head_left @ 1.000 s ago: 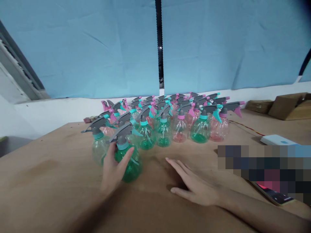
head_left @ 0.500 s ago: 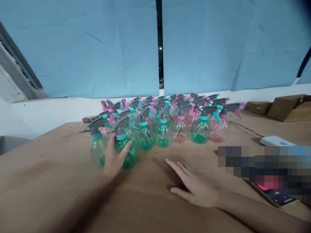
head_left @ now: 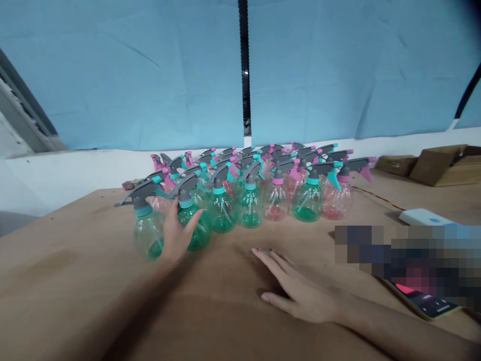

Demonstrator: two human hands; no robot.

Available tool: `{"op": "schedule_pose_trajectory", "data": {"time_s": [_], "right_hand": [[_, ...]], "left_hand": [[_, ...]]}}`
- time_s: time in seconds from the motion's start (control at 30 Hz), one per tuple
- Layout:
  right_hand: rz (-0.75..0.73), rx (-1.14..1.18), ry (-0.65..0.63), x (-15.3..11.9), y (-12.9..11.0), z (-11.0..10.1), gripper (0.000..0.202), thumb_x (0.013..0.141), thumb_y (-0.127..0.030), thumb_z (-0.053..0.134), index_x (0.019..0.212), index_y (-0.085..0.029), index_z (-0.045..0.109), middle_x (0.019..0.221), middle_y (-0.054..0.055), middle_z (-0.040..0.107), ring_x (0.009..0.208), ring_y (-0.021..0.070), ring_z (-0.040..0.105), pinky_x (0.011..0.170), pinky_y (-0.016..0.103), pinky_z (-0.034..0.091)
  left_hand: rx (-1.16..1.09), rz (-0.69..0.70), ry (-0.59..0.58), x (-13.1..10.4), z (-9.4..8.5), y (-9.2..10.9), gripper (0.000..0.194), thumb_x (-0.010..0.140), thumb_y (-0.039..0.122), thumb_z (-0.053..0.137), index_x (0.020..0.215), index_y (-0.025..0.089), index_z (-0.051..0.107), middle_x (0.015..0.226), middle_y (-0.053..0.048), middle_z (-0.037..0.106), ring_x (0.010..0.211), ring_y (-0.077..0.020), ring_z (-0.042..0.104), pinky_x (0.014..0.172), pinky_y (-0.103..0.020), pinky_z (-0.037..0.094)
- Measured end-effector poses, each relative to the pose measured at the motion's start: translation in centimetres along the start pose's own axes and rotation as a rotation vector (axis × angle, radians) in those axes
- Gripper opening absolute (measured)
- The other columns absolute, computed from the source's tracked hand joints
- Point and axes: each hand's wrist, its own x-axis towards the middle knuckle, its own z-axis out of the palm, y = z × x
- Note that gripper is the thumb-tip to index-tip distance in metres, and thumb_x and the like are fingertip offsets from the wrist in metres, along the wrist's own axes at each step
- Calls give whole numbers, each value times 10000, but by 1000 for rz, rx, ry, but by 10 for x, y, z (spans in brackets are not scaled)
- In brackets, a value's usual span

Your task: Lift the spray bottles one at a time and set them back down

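Observation:
My left hand [head_left: 177, 233] is wrapped round the body of a green spray bottle [head_left: 197, 228], its thumb on the near right side. That bottle stands upright on the table, with a turquoise collar and a grey trigger head. Just left of my hand is another green spray bottle [head_left: 148, 235], partly covered by my fingers. To the right, more green bottles and a pink spray bottle [head_left: 276, 200] line the front row. My right hand [head_left: 295, 286] hovers over or rests on the table, palm down, fingers stretched and holding nothing; whether it touches cannot be told.
Several more green and pink bottles crowd behind the front row, near the wall. A phone [head_left: 428, 303] lies at right under a blurred patch, near a white box-like device [head_left: 424, 218] with a cable. Open cardboard boxes [head_left: 436, 168] stand at the back right.
My left hand has moved the green spray bottle slightly away from me, closer to the front row. The right hand keeps nearly the same place and pose. The view has shifted a little.

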Motion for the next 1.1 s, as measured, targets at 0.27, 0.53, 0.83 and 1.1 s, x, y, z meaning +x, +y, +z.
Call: {"op": "schedule_pose_trajectory", "data": {"time_s": [0.27, 0.53, 0.83, 1.1], "right_hand": [[-11, -37, -48, 2, -2, -4, 661, 898, -380, 427, 1444, -189, 107, 1478, 90, 249, 1341, 248, 206, 1088, 464, 222], [-34, -28, -39, 2, -2, -2, 655, 894, -374, 439, 1445, -219, 121, 1477, 76, 256, 1340, 257, 208, 1085, 474, 224], [-21, -46, -59, 3, -5, -7, 632, 891, -373, 446, 1439, -224, 169, 1454, 81, 311, 1333, 271, 232, 1079, 480, 236], [-28, -68, -67, 3, -4, -8, 606, 898, -389, 429, 1423, -169, 223, 1445, 109, 321, 1338, 258, 223, 1086, 463, 229]], "left_hand": [[93, 124, 35, -1, 2, -1, 536, 778, 420, 595, 1228, 185, 421, 1158, -119, 543, 1106, -276, 505, 927, -420, 409], [161, 215, 64, -16, -1, -2, 670, 782, 401, 596, 1336, 193, 281, 1296, -165, 377, 1243, -317, 360, 993, -478, 358], [128, 362, 37, -17, -2, -1, 420, 859, 274, 498, 1257, 214, 380, 1297, -140, 353, 1260, -292, 351, 1044, -506, 297], [156, 361, 21, -19, 0, -5, 338, 860, 232, 482, 1192, 221, 419, 1330, -143, 292, 1292, -326, 301, 1035, -548, 306]]}}
